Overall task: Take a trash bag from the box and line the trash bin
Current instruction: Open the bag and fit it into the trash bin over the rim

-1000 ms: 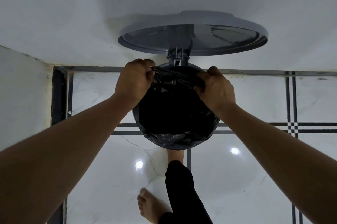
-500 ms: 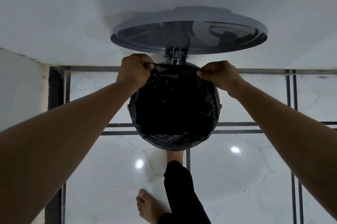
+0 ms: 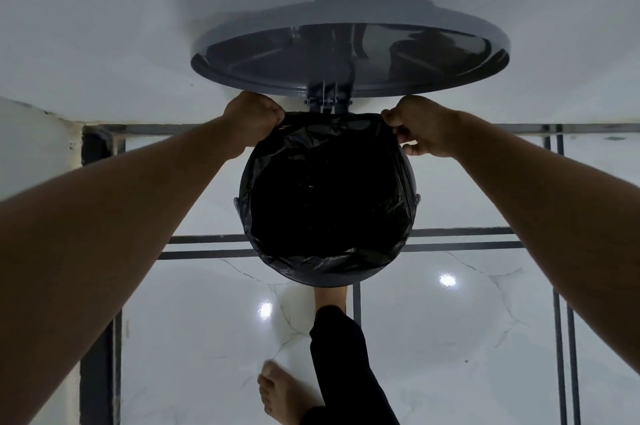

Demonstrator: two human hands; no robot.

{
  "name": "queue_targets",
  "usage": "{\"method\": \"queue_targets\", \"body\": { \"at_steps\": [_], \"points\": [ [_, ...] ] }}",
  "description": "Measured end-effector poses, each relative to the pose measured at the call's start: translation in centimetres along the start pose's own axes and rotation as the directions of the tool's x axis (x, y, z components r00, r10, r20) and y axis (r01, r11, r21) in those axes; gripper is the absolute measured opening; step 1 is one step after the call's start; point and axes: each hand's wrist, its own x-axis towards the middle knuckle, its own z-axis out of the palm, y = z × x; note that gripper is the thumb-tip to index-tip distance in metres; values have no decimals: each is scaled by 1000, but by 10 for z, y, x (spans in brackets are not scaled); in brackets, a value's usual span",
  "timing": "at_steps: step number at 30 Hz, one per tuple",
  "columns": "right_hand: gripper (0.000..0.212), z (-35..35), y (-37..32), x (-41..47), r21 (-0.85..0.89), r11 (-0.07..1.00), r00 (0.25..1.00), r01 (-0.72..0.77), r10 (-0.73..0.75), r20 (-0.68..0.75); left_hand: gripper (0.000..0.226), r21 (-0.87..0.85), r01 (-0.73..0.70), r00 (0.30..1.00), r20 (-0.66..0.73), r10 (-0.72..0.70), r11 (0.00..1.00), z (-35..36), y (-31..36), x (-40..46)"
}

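A round grey trash bin stands on the floor below me, its grey lid swung up against the wall. A black trash bag hangs open inside the bin, its edge folded over the near and side rim. My left hand grips the bag's far-left edge by the hinge. My right hand pinches the far-right edge. The bag's far edge is stretched taut between both hands. No bag box is in view.
White marble floor tiles with dark inlay lines surround the bin. A white wall rises behind the lid. One bare foot presses at the bin's base, the other foot stands nearer me.
Both hands have moved apart and toward the back of the bin, spreading the bag's mouth wide. The bunched far edge is now stretched out near the hinge.
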Motion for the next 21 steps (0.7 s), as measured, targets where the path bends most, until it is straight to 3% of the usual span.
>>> {"method": "queue_targets", "body": {
  "at_steps": [5,12,21],
  "points": [
    [23,1,0,8,75,995,998,-62,61,23,22,-91,107,991,93,-98,990,2,8,5],
    [20,0,17,19,352,933,992,-78,35,125,25,-129,142,983,138,-124,982,10,9,14],
    [29,-5,25,22,423,898,981,-120,42,190,26,-105,133,956,278,-99,986,6,4,17]
  ]
}}
